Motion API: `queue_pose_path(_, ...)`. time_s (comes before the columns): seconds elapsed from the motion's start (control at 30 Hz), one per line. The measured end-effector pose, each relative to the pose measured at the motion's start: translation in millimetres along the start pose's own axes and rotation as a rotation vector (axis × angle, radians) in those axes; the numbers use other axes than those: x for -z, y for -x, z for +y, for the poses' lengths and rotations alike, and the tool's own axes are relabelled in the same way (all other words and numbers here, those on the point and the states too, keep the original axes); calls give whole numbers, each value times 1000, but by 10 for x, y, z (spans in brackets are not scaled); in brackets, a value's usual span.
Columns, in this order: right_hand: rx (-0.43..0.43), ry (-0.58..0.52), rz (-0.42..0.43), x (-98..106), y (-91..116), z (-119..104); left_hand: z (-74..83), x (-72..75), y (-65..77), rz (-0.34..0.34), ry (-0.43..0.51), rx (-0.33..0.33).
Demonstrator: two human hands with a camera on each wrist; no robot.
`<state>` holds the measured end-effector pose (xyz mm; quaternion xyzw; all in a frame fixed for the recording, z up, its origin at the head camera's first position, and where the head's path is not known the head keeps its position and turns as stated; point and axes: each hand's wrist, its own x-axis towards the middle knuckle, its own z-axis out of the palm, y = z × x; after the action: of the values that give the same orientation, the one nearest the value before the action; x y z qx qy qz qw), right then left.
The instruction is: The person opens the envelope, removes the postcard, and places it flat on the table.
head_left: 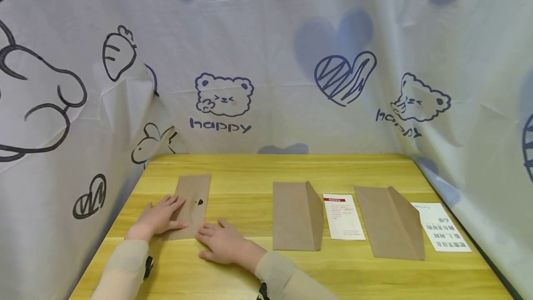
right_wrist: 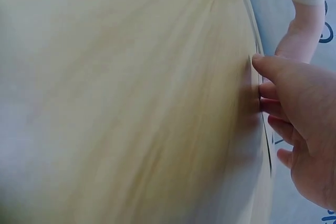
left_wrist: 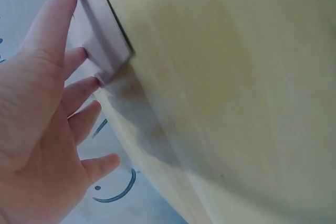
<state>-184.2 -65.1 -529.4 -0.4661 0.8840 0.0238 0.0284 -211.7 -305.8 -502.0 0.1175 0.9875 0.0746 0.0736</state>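
At the left of the table lies a brown paper envelope (head_left: 194, 214) with small black marks on its face. My left hand (head_left: 161, 216) rests on its left side, fingers extended and thumb near the lower edge. In the left wrist view, that hand's fingertips (left_wrist: 92, 81) reach the edge of the envelope (left_wrist: 100, 35). Close by the lower right edge of the envelope is my right hand (head_left: 225, 243), palm down with its fingers spread toward the paper. The right wrist view shows the same hand (right_wrist: 299, 114) with fingertips low over the wood, holding nothing.
Right of centre lie two brown envelopes with flaps folded out, one (head_left: 291, 216) nearer the middle and one (head_left: 381, 221) farther right. A white card with a red band (head_left: 343, 219) sits between them. Another printed white card (head_left: 441, 226) is at the right table edge. Patterned cloth (head_left: 270, 50) surrounds the table.
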Motion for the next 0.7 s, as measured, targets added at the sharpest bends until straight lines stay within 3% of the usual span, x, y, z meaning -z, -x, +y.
queue_pose_path(0.37, 44, -3, 26, 26, 171, -19, -27, -32, -104, 10, -18, -35)
queue_pose_path(0.7, 96, -2, 83, 30, 308, -8, 132, -29, -101, -19, -79, -80)
